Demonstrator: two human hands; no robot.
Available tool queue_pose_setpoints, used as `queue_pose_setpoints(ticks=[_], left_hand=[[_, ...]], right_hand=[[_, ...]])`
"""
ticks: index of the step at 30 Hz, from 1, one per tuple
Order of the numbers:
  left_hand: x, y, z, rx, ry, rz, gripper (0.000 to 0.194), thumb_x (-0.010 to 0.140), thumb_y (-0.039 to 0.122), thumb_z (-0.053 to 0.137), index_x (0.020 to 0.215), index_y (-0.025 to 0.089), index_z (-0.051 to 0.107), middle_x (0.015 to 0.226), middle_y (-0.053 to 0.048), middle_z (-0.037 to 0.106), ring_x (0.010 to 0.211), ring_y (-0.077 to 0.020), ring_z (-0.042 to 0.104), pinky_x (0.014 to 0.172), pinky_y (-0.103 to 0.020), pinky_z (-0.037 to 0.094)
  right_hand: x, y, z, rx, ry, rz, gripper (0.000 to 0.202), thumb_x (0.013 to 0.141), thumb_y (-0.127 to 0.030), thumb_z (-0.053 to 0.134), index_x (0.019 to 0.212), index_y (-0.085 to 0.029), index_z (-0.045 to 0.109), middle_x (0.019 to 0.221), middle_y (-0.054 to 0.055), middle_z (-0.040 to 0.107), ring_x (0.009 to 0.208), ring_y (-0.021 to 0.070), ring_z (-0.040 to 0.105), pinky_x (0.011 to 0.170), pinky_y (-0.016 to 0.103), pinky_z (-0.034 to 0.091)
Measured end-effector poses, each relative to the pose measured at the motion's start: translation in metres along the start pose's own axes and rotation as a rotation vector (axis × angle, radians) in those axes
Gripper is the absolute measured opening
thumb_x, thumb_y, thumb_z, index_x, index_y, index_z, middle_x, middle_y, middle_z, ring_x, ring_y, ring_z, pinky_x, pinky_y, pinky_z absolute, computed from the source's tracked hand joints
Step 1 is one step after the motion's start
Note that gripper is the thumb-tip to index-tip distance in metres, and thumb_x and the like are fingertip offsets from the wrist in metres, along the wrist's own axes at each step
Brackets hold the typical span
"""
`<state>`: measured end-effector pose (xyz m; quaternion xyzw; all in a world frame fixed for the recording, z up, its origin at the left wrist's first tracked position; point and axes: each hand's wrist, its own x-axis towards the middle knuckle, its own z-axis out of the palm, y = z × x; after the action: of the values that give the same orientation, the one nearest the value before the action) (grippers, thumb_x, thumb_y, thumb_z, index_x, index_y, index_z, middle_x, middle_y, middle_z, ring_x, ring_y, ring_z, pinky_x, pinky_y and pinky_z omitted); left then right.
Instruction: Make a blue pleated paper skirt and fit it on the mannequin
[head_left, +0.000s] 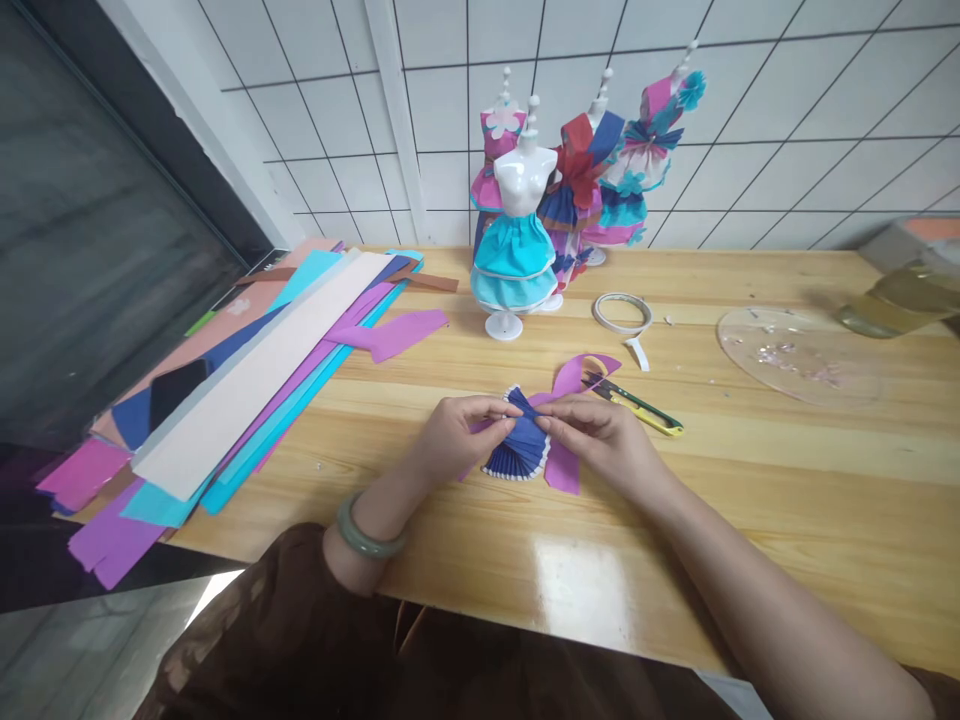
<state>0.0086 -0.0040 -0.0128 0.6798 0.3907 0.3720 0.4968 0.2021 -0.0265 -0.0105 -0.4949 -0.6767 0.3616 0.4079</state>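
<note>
A pleated dark blue paper piece [517, 450] with a white edge is pinched at its narrow middle between both hands; it fans out below the fingers, with a smaller part above. My left hand [469, 435] grips it from the left, thumb and forefinger together. From the right, my right hand [600, 430] pinches it close to the left fingertips. Purple paper strips [562, 470] lie beneath and behind the blue piece, one curling up past the right hand. Yellow and green thread snips [645, 408] rest just beyond the right hand.
Coloured paper strips [262, 375] are stacked at the left, with a dark phone [178, 393] among them. Small dress forms, one in a turquoise skirt [514, 262], stand at the back. A tape roll [622, 313], a clear plate [795, 355] and a glass vessel [892, 300] are farther right.
</note>
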Motion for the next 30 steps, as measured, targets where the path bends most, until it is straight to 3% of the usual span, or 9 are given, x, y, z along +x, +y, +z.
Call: queue_pose_setpoints(ticks=[5,9,11,14,17,21,24,27,30], left_hand=[[0.0026,-0.0015,-0.0023,-0.066,0.056,-0.086,0.037,0.077,0.033,0.061,0.108,0.014,0.056,0.071,-0.001,0.063,0.065,-0.0109,0.06,0.064,-0.024,0.049],[0.0041,-0.0051,-0.0067,0.144,0.137,0.081,0.05,0.071,0.036,0.068,0.116,0.019,0.054,0.108,-0.01,0.062,0.097,-0.0193,0.059,0.083,-0.032,0.048],[0.0042,-0.0051,-0.0079,0.253,0.056,0.24,0.048,0.07,0.033,0.069,0.115,0.021,0.058,0.121,-0.01,0.057,0.115,-0.0231,0.051,0.097,-0.038,0.041],[0.004,-0.0035,-0.007,0.285,-0.078,0.333,0.034,0.074,0.026,0.064,0.108,0.02,0.064,0.11,-0.009,0.065,0.107,-0.0213,0.056,0.097,-0.039,0.041],[0.0039,-0.0027,-0.0049,0.291,-0.071,0.286,0.024,0.077,0.02,0.059,0.099,0.018,0.068,0.095,-0.008,0.069,0.091,-0.0183,0.061,0.087,-0.035,0.047],[0.0028,-0.0037,-0.0034,0.269,-0.044,0.225,0.022,0.076,0.015,0.056,0.093,0.018,0.069,0.091,-0.006,0.07,0.088,-0.017,0.062,0.085,-0.034,0.048],[0.002,-0.0041,-0.0027,0.151,-0.006,0.113,0.022,0.076,0.015,0.056,0.094,0.017,0.068,0.096,-0.007,0.069,0.092,-0.0169,0.063,0.081,-0.03,0.05],[0.0029,-0.0034,-0.0021,-0.007,0.033,-0.048,0.023,0.076,0.018,0.057,0.097,0.014,0.066,0.094,-0.007,0.07,0.081,-0.0151,0.065,0.069,-0.025,0.053],[0.0046,-0.0035,-0.0018,-0.114,0.074,-0.129,0.023,0.075,0.019,0.058,0.096,0.012,0.065,0.087,-0.006,0.071,0.071,-0.0131,0.065,0.06,-0.022,0.052]], right_hand=[[0.0003,0.002,-0.0008,-0.057,-0.017,-0.059,0.017,0.08,-0.027,0.06,0.089,-0.02,0.073,0.089,0.007,0.072,0.081,0.0195,0.067,0.072,0.032,0.054],[0.0,0.0002,-0.0014,-0.036,-0.078,-0.115,0.019,0.082,-0.028,0.059,0.094,-0.021,0.072,0.094,0.007,0.072,0.087,0.0198,0.066,0.078,0.033,0.053],[-0.0001,-0.0009,-0.0014,-0.049,-0.095,-0.158,0.019,0.083,-0.028,0.057,0.094,-0.021,0.071,0.095,0.007,0.072,0.09,0.0199,0.066,0.08,0.034,0.052],[0.0001,-0.0013,-0.0013,-0.084,-0.104,-0.203,0.018,0.084,-0.027,0.056,0.093,-0.022,0.071,0.094,0.007,0.071,0.09,0.0198,0.065,0.082,0.035,0.051],[0.0005,-0.0003,-0.0012,-0.109,-0.119,-0.21,0.019,0.084,-0.026,0.055,0.095,-0.022,0.07,0.093,0.007,0.07,0.09,0.0198,0.064,0.082,0.037,0.051],[0.0007,-0.0008,-0.0008,-0.086,-0.113,-0.195,0.018,0.084,-0.027,0.056,0.094,-0.023,0.071,0.095,0.008,0.069,0.095,0.0215,0.063,0.086,0.04,0.049],[0.0001,-0.0031,-0.0007,0.021,-0.089,-0.058,0.026,0.084,-0.031,0.056,0.105,-0.022,0.068,0.106,0.009,0.069,0.101,0.0226,0.062,0.091,0.041,0.048],[-0.001,-0.004,-0.0007,0.125,-0.043,0.098,0.04,0.083,-0.034,0.057,0.121,-0.021,0.058,0.111,0.008,0.067,0.101,0.0231,0.063,0.091,0.042,0.048],[-0.0025,-0.0035,-0.0002,0.16,-0.035,0.122,0.049,0.082,-0.035,0.059,0.128,-0.019,0.052,0.106,0.007,0.07,0.095,0.0226,0.066,0.086,0.04,0.051]])
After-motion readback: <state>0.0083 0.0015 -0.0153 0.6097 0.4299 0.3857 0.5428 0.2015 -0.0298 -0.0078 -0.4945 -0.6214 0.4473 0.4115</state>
